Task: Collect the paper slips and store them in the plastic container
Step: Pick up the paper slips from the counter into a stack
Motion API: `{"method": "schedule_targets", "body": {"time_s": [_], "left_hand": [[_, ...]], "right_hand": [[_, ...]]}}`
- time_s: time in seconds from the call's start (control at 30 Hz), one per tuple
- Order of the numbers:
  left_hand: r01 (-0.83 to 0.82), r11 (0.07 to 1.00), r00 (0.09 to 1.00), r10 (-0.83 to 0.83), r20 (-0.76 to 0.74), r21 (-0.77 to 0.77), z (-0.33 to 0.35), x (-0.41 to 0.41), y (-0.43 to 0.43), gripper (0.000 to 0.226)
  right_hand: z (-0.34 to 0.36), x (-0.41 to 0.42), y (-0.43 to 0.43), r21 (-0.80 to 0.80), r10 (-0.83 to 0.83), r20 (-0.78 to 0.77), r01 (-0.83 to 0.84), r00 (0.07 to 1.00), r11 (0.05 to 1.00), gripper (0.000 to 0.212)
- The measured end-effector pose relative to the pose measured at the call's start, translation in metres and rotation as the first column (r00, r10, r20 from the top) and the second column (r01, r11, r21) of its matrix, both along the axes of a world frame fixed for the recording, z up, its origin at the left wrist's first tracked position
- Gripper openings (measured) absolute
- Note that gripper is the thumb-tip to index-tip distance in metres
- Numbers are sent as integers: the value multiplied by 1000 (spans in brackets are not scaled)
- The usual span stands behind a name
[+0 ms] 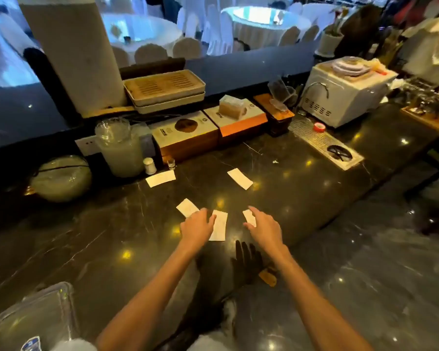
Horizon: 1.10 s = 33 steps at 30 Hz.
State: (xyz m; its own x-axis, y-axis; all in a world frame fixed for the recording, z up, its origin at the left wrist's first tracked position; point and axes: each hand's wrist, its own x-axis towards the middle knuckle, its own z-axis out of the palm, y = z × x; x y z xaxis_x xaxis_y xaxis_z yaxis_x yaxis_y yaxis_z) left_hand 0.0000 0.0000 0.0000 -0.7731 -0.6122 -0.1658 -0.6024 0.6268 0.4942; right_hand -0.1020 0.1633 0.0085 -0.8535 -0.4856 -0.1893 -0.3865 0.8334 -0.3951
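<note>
A clear plastic container (pixel 31 323) sits at the near left desk (pixel 314 249) edge. Left hand (pixel 197 228) and right hand (pixel 264 228) rest flat, fingers apart, on three near paper slips (pixel 219 228). Two far slips (pixel 160 178) lie before a jug (pixel 119 148) and boxes (pixel 185 134); print unreadable.

dark marble counter (pixel 302 198) | grey pillar (pixel 74 51) | white-clothed round tables (pixel 261 21) behind | dim light

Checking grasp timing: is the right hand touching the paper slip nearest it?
Touching. In the head view, the right hand overlaps the near end of the small paper slip, its thumb lying against the slip's edge on the dark marble counter, with no gap showing.
</note>
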Motion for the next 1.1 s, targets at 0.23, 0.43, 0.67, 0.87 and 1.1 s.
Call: {"method": "schedule_targets", "body": {"time_s": [0.23,0.43,0.67,0.87,1.1], "left_hand": [[-153,973,983,133,125,174,-45,-42,-12,32],[-301,912,947,252,198,278,-82,-52,1,30],[-547,670,822,543,171,502,-88,-60,29,43],[-578,434,704,694,153,691,-87,-69,67,42],[-493,316,575,818,31,810,-68,-78,99,38]], "right_hand": [[-51,-41,-41,-78,-90,432,137,897,987,52],[-91,-42,-62,-94,-76,655,181,751,979,49],[-96,-52,-61,-98,-73,909,380,411,920,40],[-82,-77,-36,-148,27,910,264,414,953,41],[-72,-106,-20,-221,180,933,102,312,970,38]]}}
